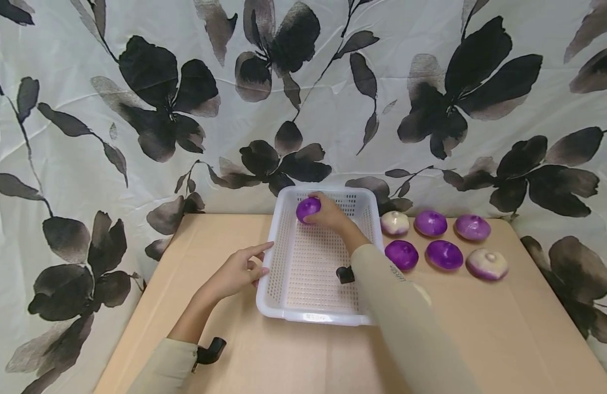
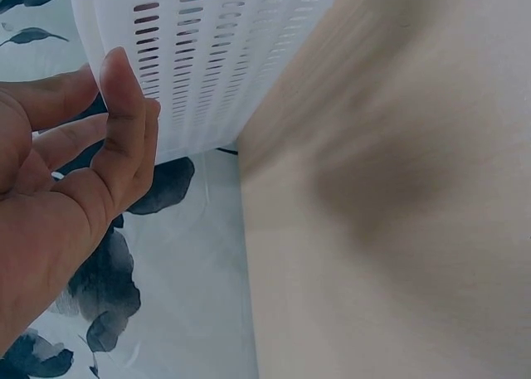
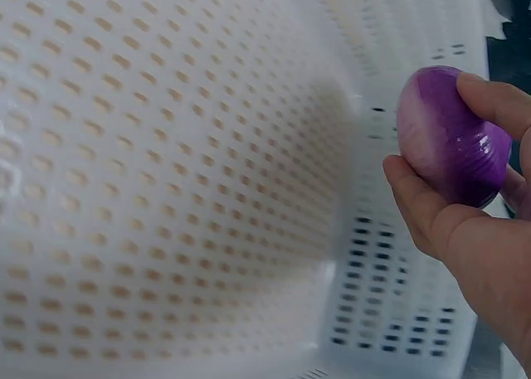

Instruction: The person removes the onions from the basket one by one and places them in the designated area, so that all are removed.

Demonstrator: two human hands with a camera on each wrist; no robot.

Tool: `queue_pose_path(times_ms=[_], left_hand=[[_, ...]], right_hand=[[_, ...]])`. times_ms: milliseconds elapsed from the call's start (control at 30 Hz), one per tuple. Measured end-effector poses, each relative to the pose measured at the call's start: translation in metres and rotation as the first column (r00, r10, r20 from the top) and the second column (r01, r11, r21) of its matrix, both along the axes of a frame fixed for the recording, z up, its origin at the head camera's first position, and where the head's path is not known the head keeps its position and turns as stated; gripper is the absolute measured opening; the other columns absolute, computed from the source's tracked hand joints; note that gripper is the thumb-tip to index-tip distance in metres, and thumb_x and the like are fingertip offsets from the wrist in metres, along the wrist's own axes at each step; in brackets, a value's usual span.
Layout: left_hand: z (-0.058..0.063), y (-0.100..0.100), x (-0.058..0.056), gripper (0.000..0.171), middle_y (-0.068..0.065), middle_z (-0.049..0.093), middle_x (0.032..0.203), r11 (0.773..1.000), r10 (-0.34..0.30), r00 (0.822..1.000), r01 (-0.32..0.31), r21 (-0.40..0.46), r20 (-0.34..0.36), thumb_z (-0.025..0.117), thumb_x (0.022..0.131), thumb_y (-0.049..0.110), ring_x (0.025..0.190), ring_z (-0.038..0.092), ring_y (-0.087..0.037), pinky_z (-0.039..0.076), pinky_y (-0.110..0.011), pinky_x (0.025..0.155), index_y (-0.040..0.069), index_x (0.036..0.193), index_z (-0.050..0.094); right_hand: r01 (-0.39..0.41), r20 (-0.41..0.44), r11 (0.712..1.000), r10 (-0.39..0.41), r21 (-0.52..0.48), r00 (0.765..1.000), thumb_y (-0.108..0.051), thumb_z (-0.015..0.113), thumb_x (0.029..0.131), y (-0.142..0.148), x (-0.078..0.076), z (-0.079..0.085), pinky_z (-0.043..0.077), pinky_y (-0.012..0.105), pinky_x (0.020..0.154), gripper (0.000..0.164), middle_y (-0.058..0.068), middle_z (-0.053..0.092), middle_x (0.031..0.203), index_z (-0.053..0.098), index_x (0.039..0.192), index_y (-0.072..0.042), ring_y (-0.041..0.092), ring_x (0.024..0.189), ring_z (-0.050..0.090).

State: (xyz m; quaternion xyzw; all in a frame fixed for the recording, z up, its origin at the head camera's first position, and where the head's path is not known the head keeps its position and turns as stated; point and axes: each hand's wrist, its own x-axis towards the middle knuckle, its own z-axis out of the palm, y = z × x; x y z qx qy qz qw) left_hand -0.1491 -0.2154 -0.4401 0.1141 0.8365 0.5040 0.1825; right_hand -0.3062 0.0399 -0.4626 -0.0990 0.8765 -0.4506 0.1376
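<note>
My right hand grips a shiny purple turnip over the far left part of a white perforated plastic basket. The right wrist view shows this turnip fading from purple to whitish, with thumb and fingers around its sides. At the basket's left side, my left hand pinches the rim. Up close in the left wrist view, fingertips of the left hand lie against the slotted outer wall of the basket. Much of the basket's right side is hidden behind my right sleeve.
Right of the basket, several turnips stand in two rows on the light wooden table, some purple, others mostly whitish. A flower-printed cloth hangs behind the table's back edge. Black wrist cameras sit at both cuffs.
</note>
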Motion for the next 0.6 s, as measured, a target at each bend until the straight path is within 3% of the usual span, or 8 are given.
queue_pose_path(times_ms=[167, 333, 600], left_hand=[[0.0, 0.001, 0.0, 0.063, -0.027, 0.054, 0.122, 1.0, 0.007, 1.0, -0.007, 0.001, 0.005, 0.063, 0.097, -0.003, 0.072, 0.065, -0.019, 0.06, -0.034, 0.062, 0.0, 0.156, 0.041], [-0.001, 0.001, -0.001, 0.064, -0.026, 0.055, 0.122, 1.0, 0.0, 1.0, 0.0, -0.001, 0.007, 0.064, 0.097, -0.003, 0.071, 0.065, -0.02, 0.059, -0.031, 0.062, 0.001, 0.157, 0.041], [0.0, -0.001, -0.002, 0.063, -0.025, 0.055, 0.123, 1.0, -0.004, 1.0, 0.004, -0.021, 0.001, 0.064, 0.098, -0.001, 0.073, 0.067, -0.021, 0.062, -0.04, 0.066, 0.001, 0.156, 0.041]], right_hand=[[-0.042, -0.003, 0.999, 0.042, 0.029, 0.999, -0.014, 0.078, 0.089, 0.014, 0.0, 0.025, 0.044, 0.055, 0.116, 0.076, 0.021, 0.047, 0.154, 0.039, 0.154, -0.014, 0.042, 0.142, 0.046], [-0.165, 0.031, 0.983, 0.163, 0.077, 0.986, -0.016, 0.075, 0.091, 0.03, 0.004, 0.049, 0.046, 0.057, 0.114, 0.073, 0.021, 0.045, 0.155, 0.039, 0.155, -0.012, 0.044, 0.141, 0.047], [-0.297, 0.006, 0.949, 0.298, 0.11, 0.955, -0.019, 0.076, 0.09, 0.055, 0.016, 0.083, 0.05, 0.057, 0.109, 0.072, 0.018, 0.047, 0.152, 0.042, 0.154, -0.016, 0.043, 0.135, 0.051]])
